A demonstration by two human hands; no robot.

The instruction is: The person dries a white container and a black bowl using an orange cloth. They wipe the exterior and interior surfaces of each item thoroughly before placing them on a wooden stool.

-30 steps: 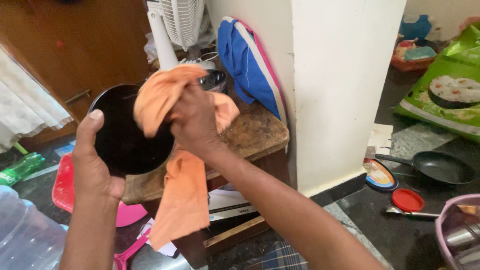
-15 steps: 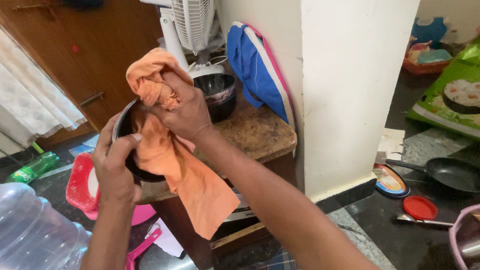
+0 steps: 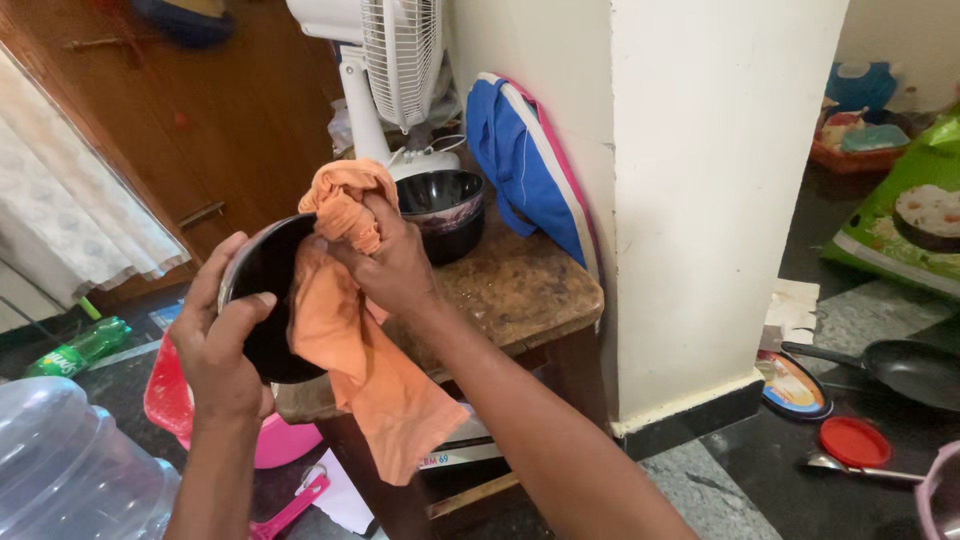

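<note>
At the far left a clear plastic water jug (image 3: 70,465) fills the bottom corner, with a green bottle (image 3: 78,348) lying on the floor beyond it and a pink tub (image 3: 175,405) just to its right. Next comes the left hand (image 3: 225,345), clenched around the rim of a black bowl (image 3: 265,300) that is held up on edge, tilted, above the front left corner of the wooden worktop (image 3: 520,290). The right hand (image 3: 390,265) is closed on a bunched orange cloth (image 3: 360,350), pressing it against the bowl; the loose end of the cloth hangs down in front of the worktop. Behind the hands a second dark bowl (image 3: 445,210) sits upright on the worktop, at the foot of a white fan (image 3: 390,60). A blue bag (image 3: 525,170) leans against the white pillar (image 3: 700,200). Right of the pillar, on the dark floor, lie a black frying pan (image 3: 905,370), a red lid (image 3: 853,442) and a spoon (image 3: 860,468).
</note>
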